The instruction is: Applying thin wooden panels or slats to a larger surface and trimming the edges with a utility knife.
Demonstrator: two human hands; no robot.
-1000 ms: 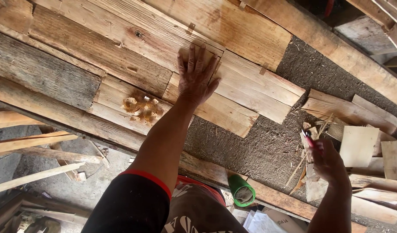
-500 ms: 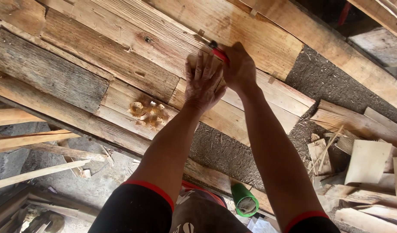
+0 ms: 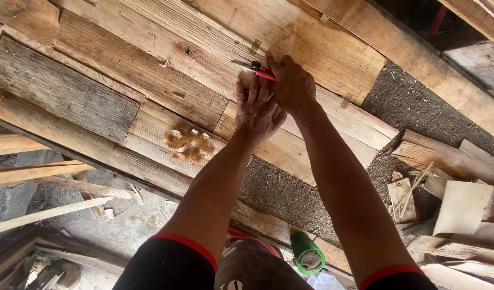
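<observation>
While left hand (image 3: 256,110) stays, right hand (image 3: 292,86) nudged forward

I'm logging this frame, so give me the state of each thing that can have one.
Left hand: flat, fingers spread on the plank.
Right hand: closed around the red-handled tool.
Red-handled tool: held, tip against the plank.
Plank: lying flat.
Green roll: lying on its side, untouched.

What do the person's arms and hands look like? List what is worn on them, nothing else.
Both arms are bare from the short sleeves down. The left sleeve and the right sleeve are black with a thin red band along the hem. The left hand and the right hand wear no gloves; no rings, watch or wristbands show.
</observation>
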